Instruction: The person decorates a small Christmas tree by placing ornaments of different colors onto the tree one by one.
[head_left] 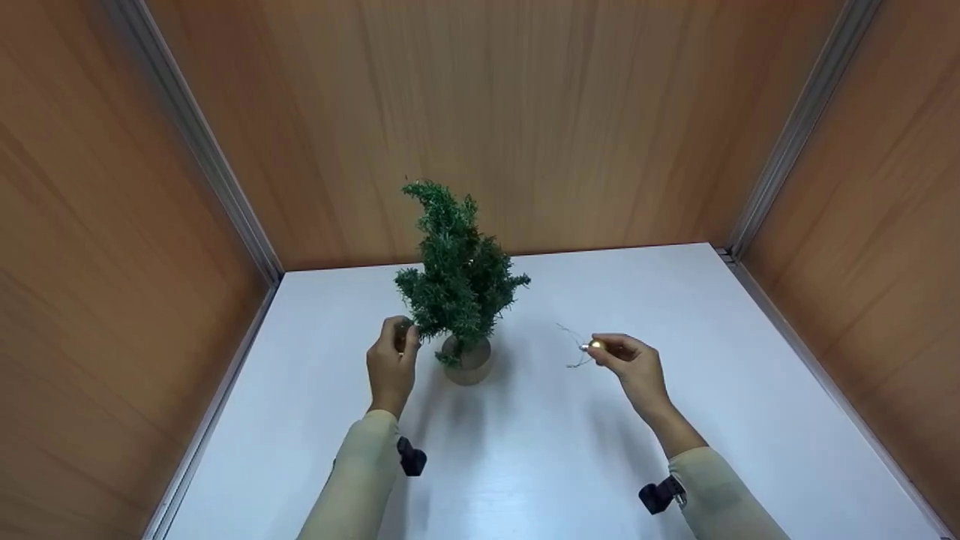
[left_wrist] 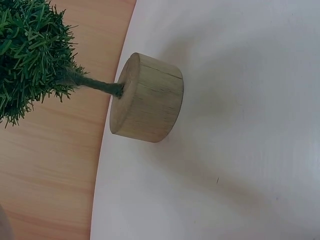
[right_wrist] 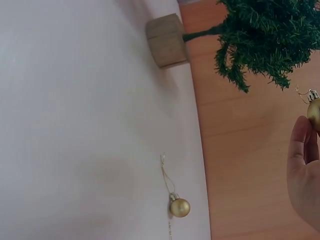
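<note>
A small artificial Christmas tree [head_left: 455, 281] stands upright on a round wooden base [left_wrist: 156, 97]. At its lower left branches, my left hand [head_left: 391, 364] has thumb and forefinger curled round a branch tip; in the left wrist view only a sliver of that hand shows at the lower left edge. To the right of the tree, my right hand [head_left: 636, 369] pinches a gold bauble [right_wrist: 314, 112] with a silver cap and a thin hanging string. Another gold bauble [right_wrist: 179, 207] lies on the table with its string stretched out; in the head view the right hand hides most of it.
The white table [head_left: 510, 465] is enclosed by a wooden back panel [head_left: 510, 127] and wooden side panels, with grey metal strips [head_left: 217, 142] at the corners. The tree is near the back panel. Small black wrist cameras [head_left: 411, 457] sit at both sleeves.
</note>
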